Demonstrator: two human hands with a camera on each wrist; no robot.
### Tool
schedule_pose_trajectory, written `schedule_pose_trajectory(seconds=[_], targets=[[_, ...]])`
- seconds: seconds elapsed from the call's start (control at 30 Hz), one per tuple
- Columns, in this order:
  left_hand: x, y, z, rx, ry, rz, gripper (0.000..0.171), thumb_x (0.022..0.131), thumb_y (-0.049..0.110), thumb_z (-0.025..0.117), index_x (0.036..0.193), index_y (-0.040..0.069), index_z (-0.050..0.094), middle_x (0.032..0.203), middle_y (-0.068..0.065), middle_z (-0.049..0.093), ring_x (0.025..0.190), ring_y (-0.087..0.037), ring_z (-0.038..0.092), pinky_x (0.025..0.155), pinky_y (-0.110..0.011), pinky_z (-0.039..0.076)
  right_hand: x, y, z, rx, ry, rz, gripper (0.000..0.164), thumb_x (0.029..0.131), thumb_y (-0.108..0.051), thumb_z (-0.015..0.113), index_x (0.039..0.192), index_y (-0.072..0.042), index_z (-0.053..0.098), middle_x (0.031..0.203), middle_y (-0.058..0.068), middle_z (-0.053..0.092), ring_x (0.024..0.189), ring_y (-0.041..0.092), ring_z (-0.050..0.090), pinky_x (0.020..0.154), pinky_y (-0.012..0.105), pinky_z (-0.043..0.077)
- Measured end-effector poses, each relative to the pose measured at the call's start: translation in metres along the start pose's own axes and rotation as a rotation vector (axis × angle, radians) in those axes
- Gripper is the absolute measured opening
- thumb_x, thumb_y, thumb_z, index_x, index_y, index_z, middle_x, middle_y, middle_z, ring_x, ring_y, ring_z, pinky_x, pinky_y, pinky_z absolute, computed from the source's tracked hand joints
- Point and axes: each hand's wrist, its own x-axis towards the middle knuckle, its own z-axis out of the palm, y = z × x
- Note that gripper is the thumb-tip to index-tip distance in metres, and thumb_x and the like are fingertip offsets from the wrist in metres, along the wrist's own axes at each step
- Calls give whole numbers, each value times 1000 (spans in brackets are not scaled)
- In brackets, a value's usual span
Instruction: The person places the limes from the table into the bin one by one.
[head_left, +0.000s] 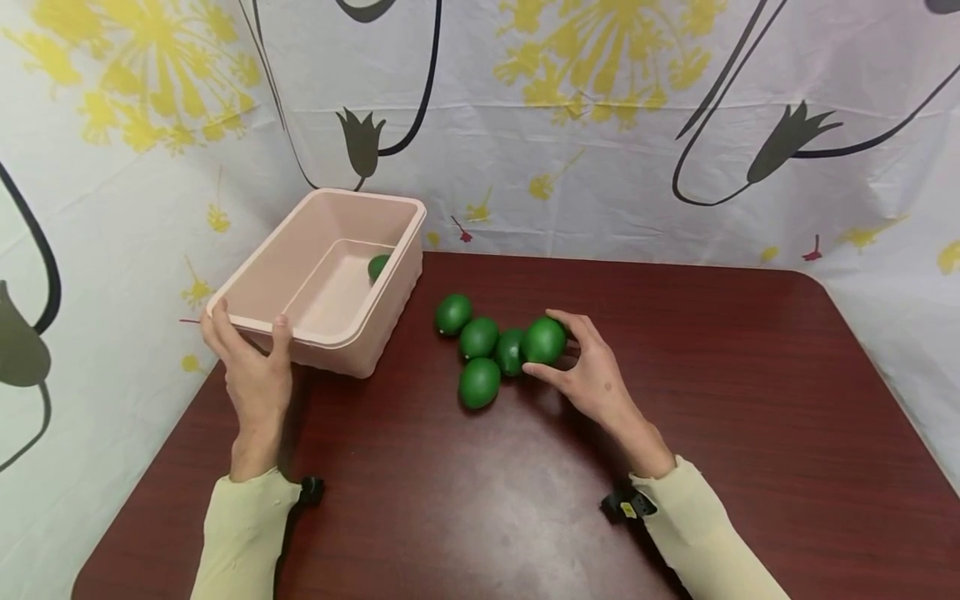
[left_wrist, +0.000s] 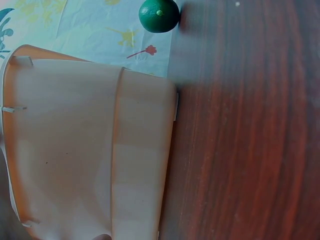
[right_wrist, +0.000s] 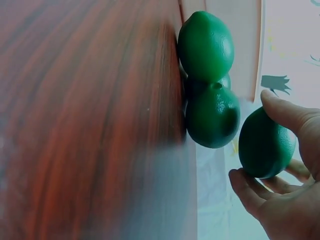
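In the head view my left hand point(head_left: 258, 379) grips the near rim of a pale pink plastic tub point(head_left: 397, 283), fingers over the left corner and thumb on the edge. One lime point(head_left: 378, 267) lies inside, partly hidden by the tub's right wall. My right hand point(head_left: 596, 371) pinches another green lime point(head_left: 544, 340) between thumb and fingers. The right wrist view shows this held lime point(right_wrist: 266, 143) raised off the tabletop. Beside it, several limes rest close together on the table, among them a front lime point(head_left: 479, 383) and a back lime point(head_left: 453, 315).
The dark red-brown table point(head_left: 712, 400) reaches to the right and toward me. A white cloth point(head_left: 615, 183) with yellow flowers and grey stems hangs behind and along the sides. The tub's outer wall point(left_wrist: 70, 150) fills much of the left wrist view.
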Motion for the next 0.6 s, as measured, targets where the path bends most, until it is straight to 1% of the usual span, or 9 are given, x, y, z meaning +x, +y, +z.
schedule_pose_trajectory(seconds=[0.33,0.6], targets=[[0,3,-2,17,-11,-11,85,92,60,59,164,35,23,173,5,13,107,-61,54,91,-76,38,2,-7,5,32,-6,6,83,80,-20,90,152,-16,49,139,10,54,127,33,62,103,48,55],[0,4,-2,5,-8,-5,84,92,58,59,164,33,24,173,5,14,108,-60,54,92,-76,38,4,-13,11,65,-22,-2,84,80,-19,91,153,-16,49,138,10,54,127,33,62,103,47,55]])
